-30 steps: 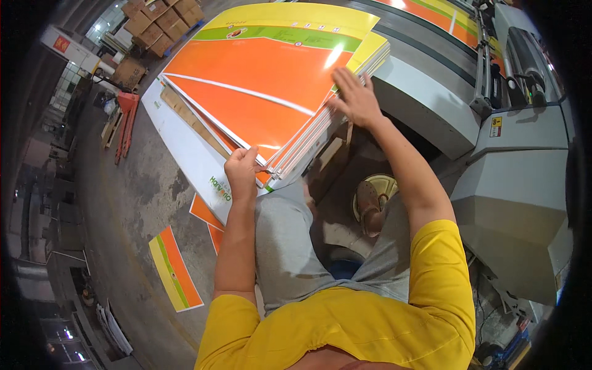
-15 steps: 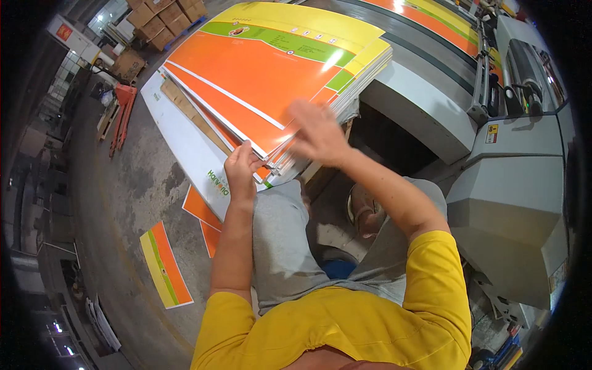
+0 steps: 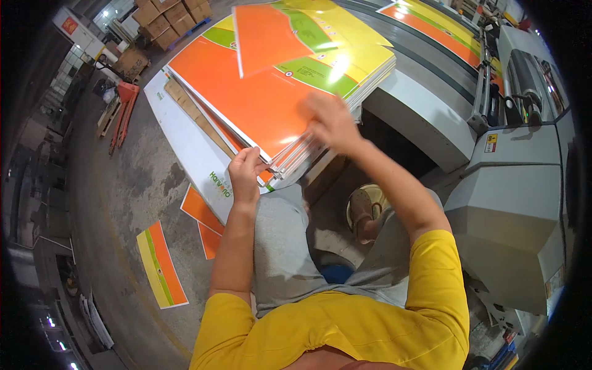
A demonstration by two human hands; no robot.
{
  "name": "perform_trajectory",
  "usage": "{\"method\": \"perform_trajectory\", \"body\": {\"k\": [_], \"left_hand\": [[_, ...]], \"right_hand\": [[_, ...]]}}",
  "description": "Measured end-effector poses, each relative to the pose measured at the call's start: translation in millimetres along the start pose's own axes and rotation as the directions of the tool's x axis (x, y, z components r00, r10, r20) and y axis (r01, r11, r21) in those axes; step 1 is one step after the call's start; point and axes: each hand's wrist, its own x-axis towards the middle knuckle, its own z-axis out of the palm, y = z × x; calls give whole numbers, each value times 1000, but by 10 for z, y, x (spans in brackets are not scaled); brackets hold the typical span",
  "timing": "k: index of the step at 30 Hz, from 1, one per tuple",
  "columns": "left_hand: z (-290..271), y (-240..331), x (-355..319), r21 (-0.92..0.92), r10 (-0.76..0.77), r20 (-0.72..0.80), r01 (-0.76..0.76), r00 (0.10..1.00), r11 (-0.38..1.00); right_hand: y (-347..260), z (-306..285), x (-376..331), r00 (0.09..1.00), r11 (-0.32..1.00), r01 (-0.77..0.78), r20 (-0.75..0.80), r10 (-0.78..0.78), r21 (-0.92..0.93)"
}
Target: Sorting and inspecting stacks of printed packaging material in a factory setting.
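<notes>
Seeing right hand [image 3: 333,123] slid from the printed sheet stack's [image 3: 265,105] far edge to its near corner, open and flat on top, while left hand [image 3: 245,174] stays pinching that corner's sheet edges; I'd say squaring up the stack.

The right hand [image 3: 333,123] has slid left along the stack's [image 3: 271,105] edge, top sheet [image 3: 271,37] lifted.

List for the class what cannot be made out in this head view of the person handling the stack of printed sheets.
- Right hand: motion-blurred, so its grip on the top sheet cannot be read.
- Left hand: fingertips tucked under the stack of printed sheets, hidden by the stack edge.
- Sheet count: edges too thin to tell.
- Grey machine: cut off by the dark right rim.
- Far cardboard boxes: too small for detail.
</notes>
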Motion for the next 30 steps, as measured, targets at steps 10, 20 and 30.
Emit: {"method": "perform_trajectory", "body": {"k": [10, 20, 30], "left_hand": [[54, 73, -40, 87, -62, -74, 69, 995, 994], [132, 129, -63, -19, -93, -57, 92, 994, 996], [135, 101, -80, -142, -60, -138, 40, 989, 989]], "right_hand": [[232, -16, 132, 920, 990, 129, 380, -94, -66], [-744, 98, 243, 955, 950, 293, 90, -284, -108], [-842, -67, 511, 952, 960, 268, -132, -276, -78]]}}
